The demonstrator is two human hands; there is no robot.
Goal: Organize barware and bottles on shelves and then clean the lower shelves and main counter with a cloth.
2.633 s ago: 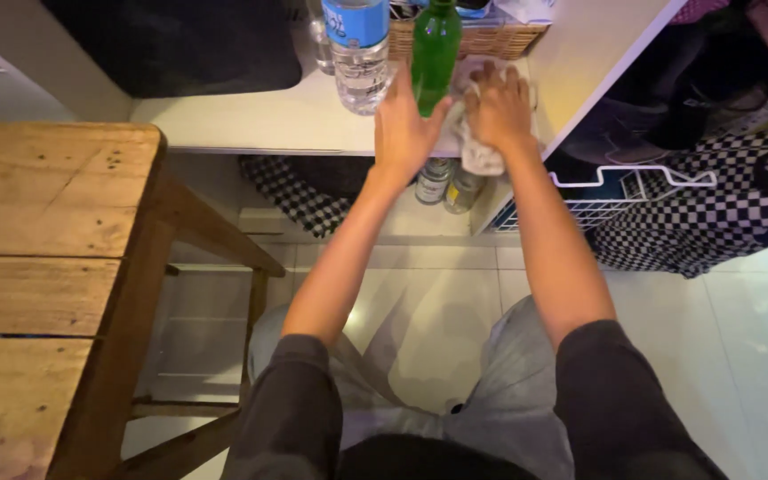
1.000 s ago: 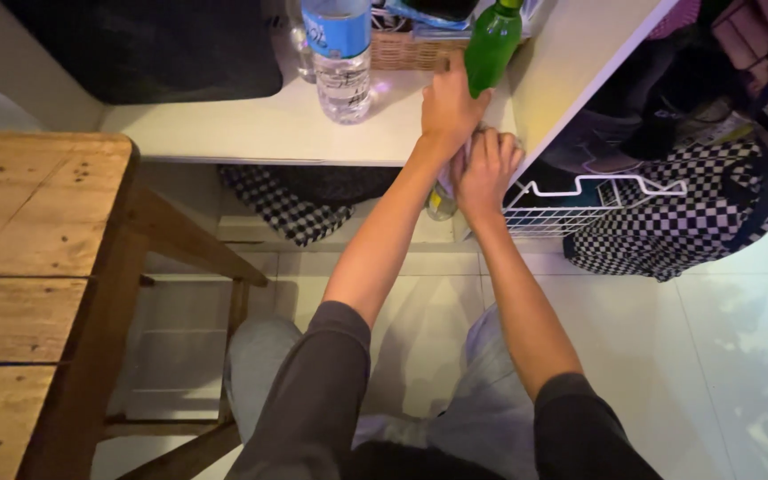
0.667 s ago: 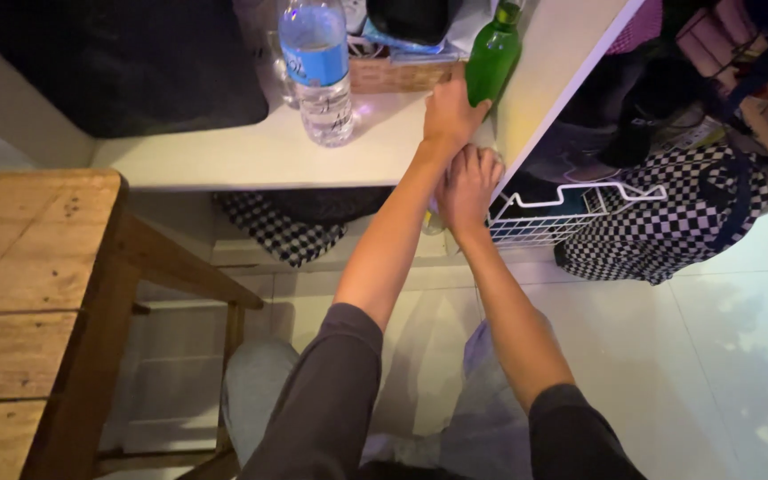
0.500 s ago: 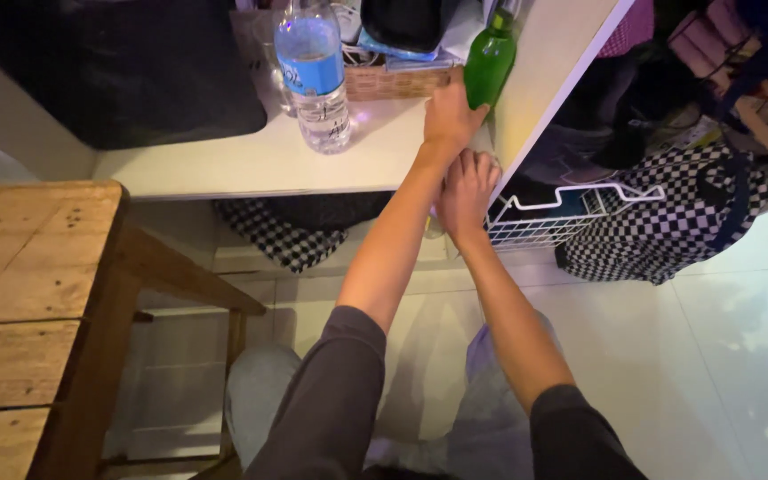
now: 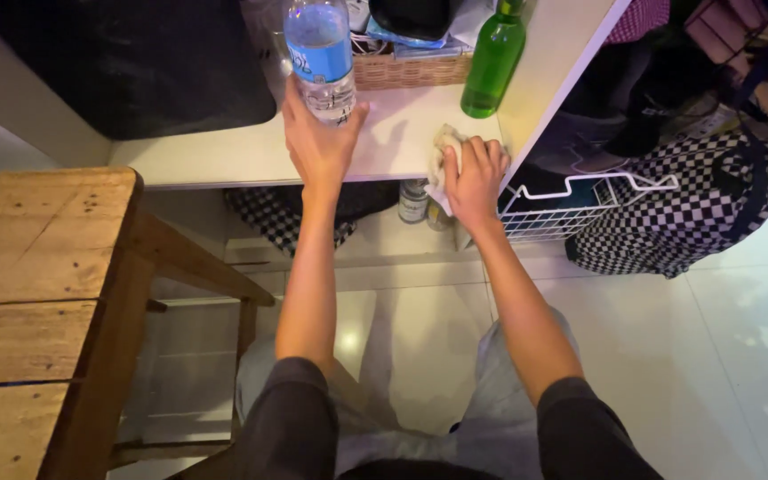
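Observation:
My left hand [image 5: 316,142] wraps around the base of a clear plastic water bottle with a blue label [image 5: 320,49] standing on the white shelf [image 5: 224,156]. My right hand [image 5: 471,178] presses a crumpled pale cloth [image 5: 444,147] against the shelf top near its front right corner. A green glass bottle [image 5: 492,62] stands upright just beyond the cloth, apart from both hands.
A wicker basket [image 5: 411,69] with dark items sits behind the bottles. A black panel [image 5: 126,62] lies at the shelf's left. A wooden table [image 5: 33,293] is at my left. A white wire basket [image 5: 571,209], cans [image 5: 413,201] and a checkered bag [image 5: 677,213] sit under and right of the shelf.
My left hand let go of the green bottle and moved left onto the water bottle. My right hand came up from the shelf edge onto the top with the cloth.

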